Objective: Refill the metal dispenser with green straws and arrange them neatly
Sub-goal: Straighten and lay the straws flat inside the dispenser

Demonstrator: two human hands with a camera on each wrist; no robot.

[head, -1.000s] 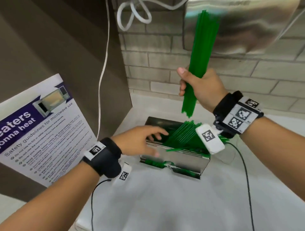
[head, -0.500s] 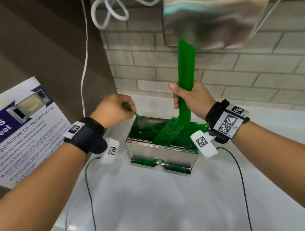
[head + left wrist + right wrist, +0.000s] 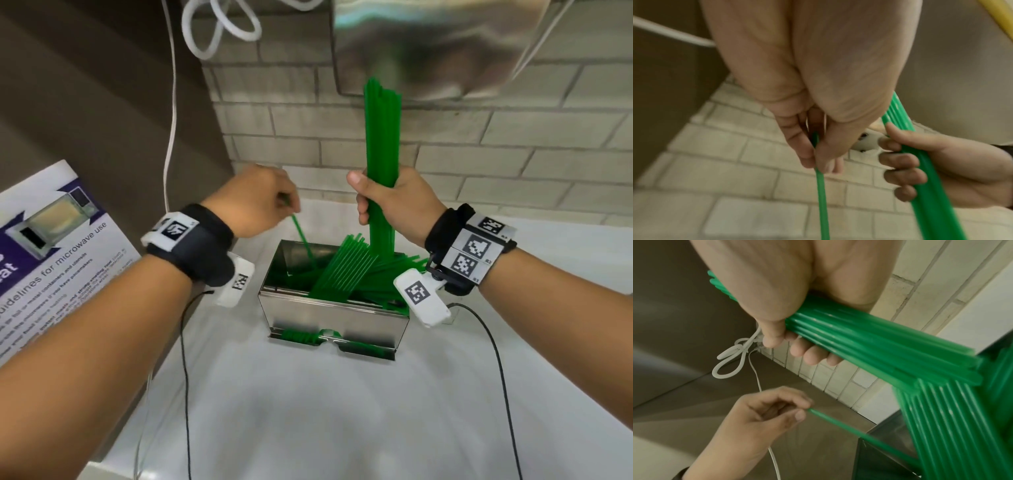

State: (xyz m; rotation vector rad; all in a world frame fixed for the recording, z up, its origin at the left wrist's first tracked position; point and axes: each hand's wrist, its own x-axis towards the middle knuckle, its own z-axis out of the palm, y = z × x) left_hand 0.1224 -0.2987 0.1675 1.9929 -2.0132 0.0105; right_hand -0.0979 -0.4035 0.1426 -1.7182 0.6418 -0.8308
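An open-topped metal dispenser (image 3: 334, 317) stands on the white counter, with loose green straws (image 3: 346, 272) lying crossed inside it. My right hand (image 3: 387, 202) grips a thick bundle of green straws (image 3: 382, 137) upright, its lower end down among the straws in the box. My left hand (image 3: 260, 205) is raised over the dispenser's left end and pinches a single green straw (image 3: 303, 240) that slants down into the box. The same pinch on the single straw (image 3: 821, 191) shows in the left wrist view. In the right wrist view the bundle (image 3: 869, 340) fills my right fist.
A brick wall (image 3: 445, 157) rises close behind the dispenser, with a shiny metal fixture (image 3: 428, 44) overhead. A white cord (image 3: 171, 113) hangs at the left beside a brown panel. A microwave-guidelines sign (image 3: 58, 260) leans at the far left. More straws (image 3: 301, 335) lie in the front slot.
My left hand left the dispenser's rim, picked up one straw and lifted it. My right hand brought the bundle from a tilt to upright and lowered its end into the box.
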